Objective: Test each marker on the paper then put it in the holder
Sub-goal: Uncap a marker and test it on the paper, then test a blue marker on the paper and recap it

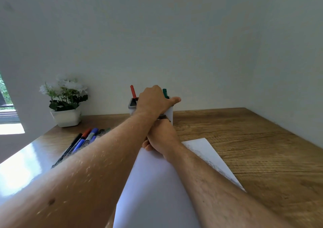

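A white holder (169, 114) with a grey rim stands at the back of the wooden desk, with a red marker (133, 91) upright in its left side. My left hand (153, 100) reaches across over the holder's top, its fingers closed around a green marker (165, 93) that sticks up beside the thumb. My right hand (163, 137) rests fisted at the far edge of the white paper (157, 184), just in front of the holder. The end of a dark marker (162, 117) pokes out of its grip. Faint marks run along the paper's right edge.
Several loose markers (82, 140), black, red and blue, lie on the desk (244, 140) left of my left forearm, which hides part of them. A white pot of white flowers (66, 117) stands at the back left. White walls close off the back and right.
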{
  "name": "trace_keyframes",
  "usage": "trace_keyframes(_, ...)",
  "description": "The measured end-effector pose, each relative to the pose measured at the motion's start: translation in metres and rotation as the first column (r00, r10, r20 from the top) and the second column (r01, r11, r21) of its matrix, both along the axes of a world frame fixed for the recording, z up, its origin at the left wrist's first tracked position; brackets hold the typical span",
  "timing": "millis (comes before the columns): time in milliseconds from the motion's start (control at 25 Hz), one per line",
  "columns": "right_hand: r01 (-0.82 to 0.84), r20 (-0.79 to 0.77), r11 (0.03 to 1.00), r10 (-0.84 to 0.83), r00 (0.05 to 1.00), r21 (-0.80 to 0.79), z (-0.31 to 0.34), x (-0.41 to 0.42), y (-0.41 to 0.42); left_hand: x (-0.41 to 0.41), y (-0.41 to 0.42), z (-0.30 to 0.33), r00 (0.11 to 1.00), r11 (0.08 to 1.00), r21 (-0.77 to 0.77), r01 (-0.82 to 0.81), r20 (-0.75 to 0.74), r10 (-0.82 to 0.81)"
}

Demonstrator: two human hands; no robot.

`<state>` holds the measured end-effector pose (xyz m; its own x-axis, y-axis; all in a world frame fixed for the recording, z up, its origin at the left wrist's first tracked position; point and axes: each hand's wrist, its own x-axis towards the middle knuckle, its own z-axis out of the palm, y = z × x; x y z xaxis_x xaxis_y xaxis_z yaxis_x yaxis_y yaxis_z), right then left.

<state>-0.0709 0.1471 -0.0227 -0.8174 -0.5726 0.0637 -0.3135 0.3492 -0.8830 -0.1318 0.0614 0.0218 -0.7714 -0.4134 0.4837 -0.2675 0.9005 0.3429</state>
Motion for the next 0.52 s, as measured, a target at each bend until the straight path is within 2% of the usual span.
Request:
trace_keyframes(80,-0.005,0.045,1.0,0.006,0.999,-0.01,-0.001,0.001,0.001,0.003,0.001,-0.001,1.0,1.0,-0.003,0.002,-0.022,-0.002)
trace_keyframes(120,0.037,0.103,0.993,-0.026,0.994,-0.109,-0.001,0.0,0.001,0.006,0.003,0.0,0.999,1.0,0.003,0.009,-0.049,-0.009)
trace_keyframes(160,0.062,0.099,0.977,-0.042,0.994,-0.204,-0.003,-0.003,-0.001,0.011,0.003,0.002,0.996,1.0,0.013,0.016,-0.09,-0.015)
trace_keyframes(360,0.059,0.066,0.982,-0.048,0.997,-0.181,-0.005,0.0,-0.003,0.056,-0.002,0.009,0.938,0.991,0.136,0.02,-0.346,0.028)
trace_keyframes(520,0.081,0.077,0.974,-0.066,0.995,-0.21,-0.008,0.002,-0.004,0.097,-0.015,0.008,0.939,0.978,0.208,0.015,-0.338,0.058)
